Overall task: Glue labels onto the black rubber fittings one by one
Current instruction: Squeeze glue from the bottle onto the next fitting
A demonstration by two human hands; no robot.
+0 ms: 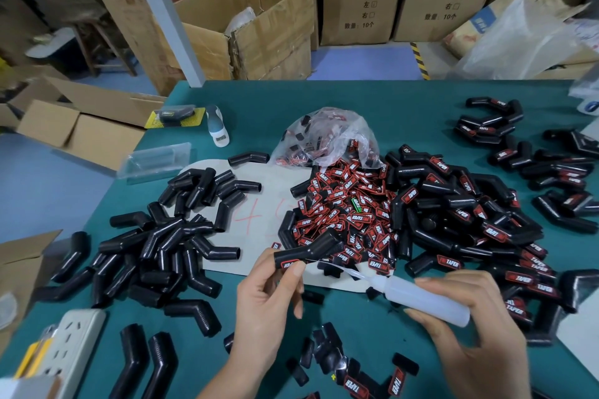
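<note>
My left hand (269, 304) holds a bent black rubber fitting (319, 249) above the table, with my thumb pressing a red-and-black label (290, 265) against its near end. My right hand (470, 324) grips a translucent white glue bottle (428, 300); its thin nozzle (337, 266) points left and reaches the fitting beside the label. A heap of loose red-and-black labels (343, 207) lies just behind the fitting. Plain black fittings (171, 243) are piled on the left. Fittings with labels on them (470, 220) are piled on the right.
A clear plastic bag (327, 139) with more labels sits behind the heap. A white power strip (71, 347) lies at the near left edge of the green table (405, 107). A white-and-teal bottle (217, 126) stands at the back left. Cardboard boxes (265, 26) line the floor behind.
</note>
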